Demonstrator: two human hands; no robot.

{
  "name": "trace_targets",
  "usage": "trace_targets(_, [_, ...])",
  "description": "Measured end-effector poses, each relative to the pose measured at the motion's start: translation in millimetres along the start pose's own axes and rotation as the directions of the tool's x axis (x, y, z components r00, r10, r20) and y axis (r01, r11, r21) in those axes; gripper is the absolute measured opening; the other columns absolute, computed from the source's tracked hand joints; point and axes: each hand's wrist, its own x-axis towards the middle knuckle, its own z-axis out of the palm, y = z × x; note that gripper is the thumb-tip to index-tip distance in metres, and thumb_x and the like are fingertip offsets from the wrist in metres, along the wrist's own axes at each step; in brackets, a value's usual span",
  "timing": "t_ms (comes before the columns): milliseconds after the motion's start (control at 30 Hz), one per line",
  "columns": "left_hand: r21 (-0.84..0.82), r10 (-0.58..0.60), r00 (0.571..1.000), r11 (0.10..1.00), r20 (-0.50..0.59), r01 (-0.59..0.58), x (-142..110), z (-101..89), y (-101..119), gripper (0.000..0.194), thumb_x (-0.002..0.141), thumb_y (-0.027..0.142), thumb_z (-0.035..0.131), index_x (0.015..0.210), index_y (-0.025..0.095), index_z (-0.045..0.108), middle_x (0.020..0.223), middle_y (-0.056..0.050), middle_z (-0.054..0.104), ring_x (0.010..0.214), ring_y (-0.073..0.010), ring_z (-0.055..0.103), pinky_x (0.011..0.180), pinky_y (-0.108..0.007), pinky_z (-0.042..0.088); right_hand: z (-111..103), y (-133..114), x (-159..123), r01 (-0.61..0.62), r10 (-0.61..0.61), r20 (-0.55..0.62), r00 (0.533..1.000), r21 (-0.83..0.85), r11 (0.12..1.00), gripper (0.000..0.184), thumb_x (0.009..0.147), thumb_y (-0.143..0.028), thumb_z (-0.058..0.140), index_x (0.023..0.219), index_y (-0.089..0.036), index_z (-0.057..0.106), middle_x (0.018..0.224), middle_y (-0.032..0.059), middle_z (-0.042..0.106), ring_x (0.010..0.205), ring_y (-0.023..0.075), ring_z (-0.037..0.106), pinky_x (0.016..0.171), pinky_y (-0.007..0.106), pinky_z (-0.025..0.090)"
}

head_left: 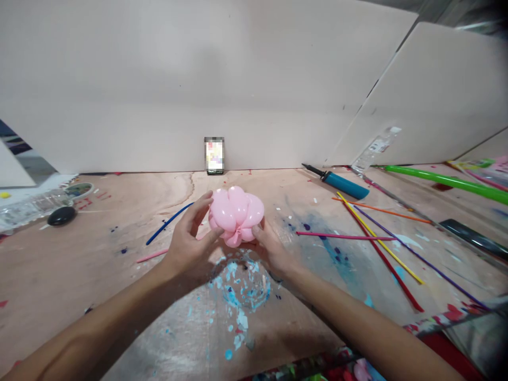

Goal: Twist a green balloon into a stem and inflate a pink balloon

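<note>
A pink balloon flower [237,209], made of several rounded lobes gathered at a knot, is held up over the middle of the table. My left hand [190,233] grips its left side, thumb in front and fingers behind. On the other side my right hand [272,246] holds it with the thumb at the lower right lobe; the remaining fingers are mostly hidden. Behind my left hand lie an uninflated blue balloon [169,225] and the end of a pink one [153,255], both partly covered by the hand.
A phone [214,156] leans on the white board [254,79] at the back. To the right lie a blue hand pump [343,184], several thin balloons [381,233], a long green balloon [444,182] and a plastic bottle [377,151]. A black oval object [62,216] sits at left.
</note>
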Motion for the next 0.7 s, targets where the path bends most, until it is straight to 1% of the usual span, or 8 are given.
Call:
trace_targets(100, [0.041, -0.059, 0.995, 0.998, 0.075, 0.057, -6, 1.6, 0, 0.074, 0.075, 0.040, 0.073, 0.141, 0.032, 0.041, 0.152, -0.008, 0.035, 0.136, -0.0359, 0.038, 0.111, -0.054, 0.037, 3, 2, -2, -0.061, 0.057, 0.033, 0.998, 0.151, 0.987, 0.065, 0.085, -0.053, 0.061, 0.139, -0.030, 0.034, 0.138, 0.0080, 0.051, 0.115, 0.0276, 0.058, 0.085, 0.045, 0.056])
trace_targets(167, [0.050, -0.059, 0.986, 0.997, 0.153, 0.052, -10, 3.0, 2, 0.101, 0.064, 0.040, 0.082, 0.148, 0.037, 0.026, 0.155, -0.008, 0.028, 0.136, -0.0386, 0.036, 0.108, -0.055, 0.040, 6, 2, -4, -0.054, 0.051, 0.026, 0.998, 0.136, 0.989, 0.062, 0.083, -0.048, 0.065, 0.137, -0.031, 0.037, 0.137, 0.0069, 0.052, 0.114, 0.0259, 0.059, 0.086, 0.043, 0.056])
trace_targets(233, [0.097, -0.014, 0.990, 0.995, 0.141, 0.001, -11, 3.3, 4, 0.111, 0.058, 0.036, 0.086, 0.149, 0.037, 0.022, 0.156, -0.009, 0.026, 0.138, -0.0384, 0.034, 0.110, -0.054, 0.037, 9, 2, -5, -0.041, 0.038, 0.036, 0.999, 0.094, 0.995, 0.060, 0.082, -0.044, 0.068, 0.134, -0.030, 0.041, 0.134, 0.0070, 0.055, 0.111, 0.0246, 0.061, 0.088, 0.043, 0.055])
trace_targets(333, [0.182, 0.026, 0.999, 0.983, 0.048, -0.035, -5, -1.1, 10, 0.098, 0.062, 0.033, 0.083, 0.145, 0.031, 0.030, 0.151, -0.010, 0.033, 0.137, -0.0372, 0.035, 0.112, -0.052, 0.034, 7, 2, -4, -0.007, 0.006, 0.079, 0.997, 0.012, 1.000, 0.050, 0.083, -0.041, 0.067, 0.128, -0.027, 0.049, 0.124, 0.0072, 0.062, 0.102, 0.0228, 0.064, 0.087, 0.042, 0.055])
trace_targets(400, [0.199, 0.019, 0.999, 0.980, 0.047, -0.028, 2, -7.0, 12, 0.093, 0.062, 0.032, 0.081, 0.143, 0.026, 0.034, 0.147, -0.011, 0.037, 0.134, -0.0377, 0.039, 0.110, -0.052, 0.037, 3, 2, -2, 0.016, -0.008, 0.105, 0.994, -0.073, 0.997, 0.041, 0.087, -0.041, 0.062, 0.124, -0.025, 0.053, 0.114, 0.0063, 0.066, 0.096, 0.0211, 0.066, 0.085, 0.041, 0.054])
trace_targets(500, [0.159, -0.074, 0.994, 0.985, 0.080, 0.061, 12, -16.0, 9, 0.093, 0.065, 0.034, 0.079, 0.144, 0.025, 0.032, 0.144, -0.012, 0.042, 0.129, -0.0363, 0.045, 0.106, -0.051, 0.041, -2, 2, -1, 0.046, -0.020, 0.110, 0.994, -0.241, 0.969, 0.032, 0.091, -0.038, 0.054, 0.119, -0.023, 0.058, 0.105, 0.0054, 0.068, 0.092, 0.0195, 0.065, 0.083, 0.038, 0.053])
trace_targets(600, [0.132, -0.170, 0.981, 0.979, 0.097, 0.157, 16, -20.9, 0, 0.098, 0.063, 0.034, 0.080, 0.146, 0.027, 0.029, 0.142, -0.012, 0.044, 0.128, -0.0349, 0.047, 0.107, -0.053, 0.039, -4, 4, -4, 0.121, -0.079, 0.112, 0.991, -0.445, 0.887, 0.029, 0.090, -0.031, 0.054, 0.118, -0.023, 0.059, 0.104, 0.0059, 0.066, 0.090, 0.0194, 0.063, 0.081, 0.038, 0.052])
trace_targets(700, [0.177, -0.173, 0.984, 0.971, 0.049, 0.162, 18, -22.0, -5, 0.100, 0.058, 0.031, 0.083, 0.144, 0.027, 0.032, 0.141, -0.011, 0.045, 0.127, -0.0340, 0.047, 0.108, -0.053, 0.037, -3, 6, -7, 0.229, -0.180, 0.141, 0.973, -0.624, 0.747, 0.035, 0.084, -0.026, 0.061, 0.118, -0.023, 0.057, 0.108, 0.0075, 0.064, 0.094, 0.0222, 0.061, 0.083, 0.041, 0.050])
